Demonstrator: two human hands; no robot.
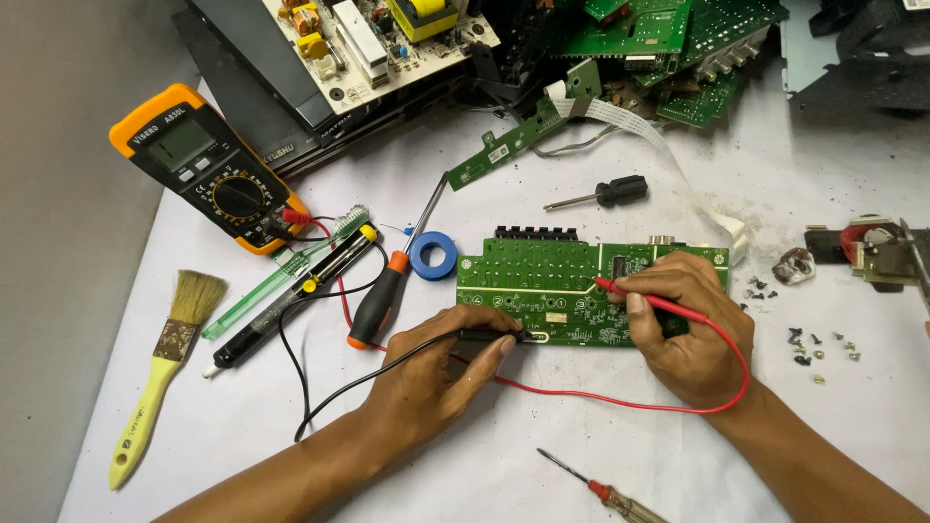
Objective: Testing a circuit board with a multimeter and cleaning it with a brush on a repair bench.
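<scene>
A green circuit board (pixel 542 291) lies flat on the white table (pixel 484 436), in front of the person. The left hand (pixel 436 373) rests on the table at the lower edge of the board. Its fingers (pixel 489 347) are pinching a black probe (pixel 494 335), and the tip touches the board near the lower middle. The right hand (pixel 688 324) lies over the right part of the board. Its fingers (pixel 639 302) are pinching a red probe (pixel 625 290), with the tip on the board beside a small dark component. A red wire (pixel 620 402) runs under both hands, and a black wire (pixel 358 383) goes left toward an orange and black multimeter (pixel 208 169).

Between the multimeter and the board lie a desoldering pump (pixel 291 300), a screwdriver with a black and orange handle (pixel 383 300) and a roll of blue tape (pixel 433 256). A yellow brush (pixel 160 373) lies far left. Small loose screws (pixel 809 344) lie scattered directly on the table at the right; they are not in any container. More green boards (pixel 678 48) are piled at the top edge.
</scene>
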